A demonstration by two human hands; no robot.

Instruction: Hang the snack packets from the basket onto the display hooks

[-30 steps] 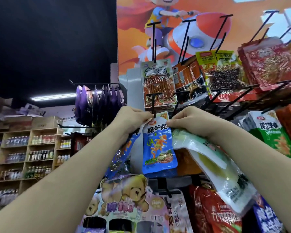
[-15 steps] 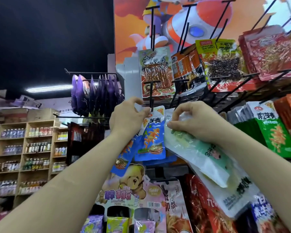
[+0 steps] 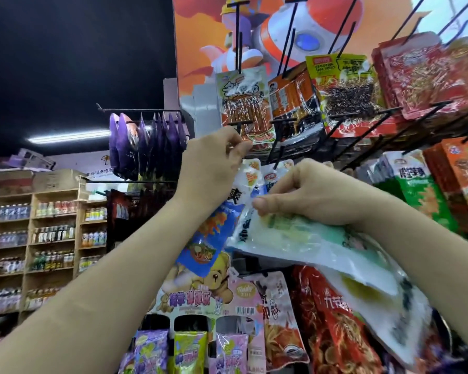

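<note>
Glossy plastic film: the blue packet (image 3: 208, 236) hangs limp from the left hand (image 3: 211, 168), pinched at its top edge just below a hook (image 3: 239, 123). The right hand (image 3: 316, 195) grips several pale packets (image 3: 322, 238). Light, floppy, probably slippery; best held by the sealed header.

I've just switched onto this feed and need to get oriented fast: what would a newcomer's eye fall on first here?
The two hands at centre stand out first: the left hand pinches the top of a blue packet just under a black hook, while the right hand grips white-and-green packets. Behind them, a bright orange cartoon poster fills the top, with red snack packets hanging at upper right.
</note>
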